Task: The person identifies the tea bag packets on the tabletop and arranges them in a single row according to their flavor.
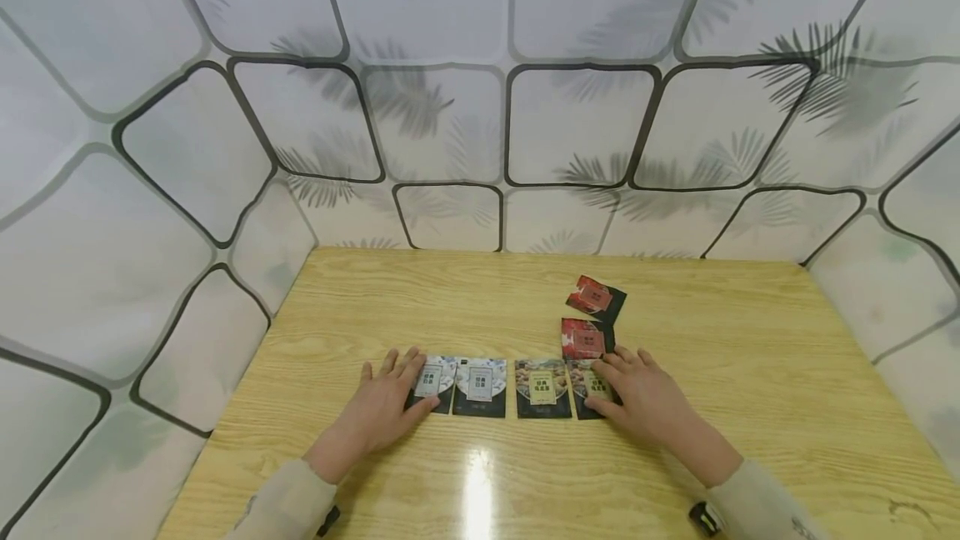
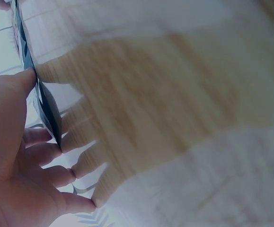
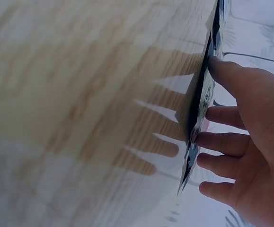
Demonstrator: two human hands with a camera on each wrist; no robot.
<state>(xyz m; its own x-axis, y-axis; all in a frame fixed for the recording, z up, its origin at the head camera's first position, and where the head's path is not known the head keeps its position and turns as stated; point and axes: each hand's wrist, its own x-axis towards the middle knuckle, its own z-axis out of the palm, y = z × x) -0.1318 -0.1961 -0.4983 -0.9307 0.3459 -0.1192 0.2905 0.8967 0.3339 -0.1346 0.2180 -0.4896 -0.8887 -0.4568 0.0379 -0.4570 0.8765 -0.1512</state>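
Note:
Two blue-and-white tea sachets with dark bottoms lie side by side. My left hand (image 1: 385,401) rests over the outer sachet (image 1: 440,380), thumb near its bottom edge and spread fingers at its left side. The inner blue-and-white sachet (image 1: 480,387) is next to it. To the right lie two yellow-labelled tea sachets: the inner one (image 1: 543,388) in full view, the outer one (image 1: 582,386) partly hidden under my right hand (image 1: 639,394). That hand's thumb (image 3: 226,71) touches the sachet's face, its other fingers spread. A red sachet (image 1: 585,340) lies just beyond the right fingertips.
Another red-and-black sachet (image 1: 595,297) lies tilted farther back, its corner close to the nearer red one. The wooden table (image 1: 420,298) meets patterned curtain walls (image 1: 442,132) at the back and sides. Light glares off the table between the forearms.

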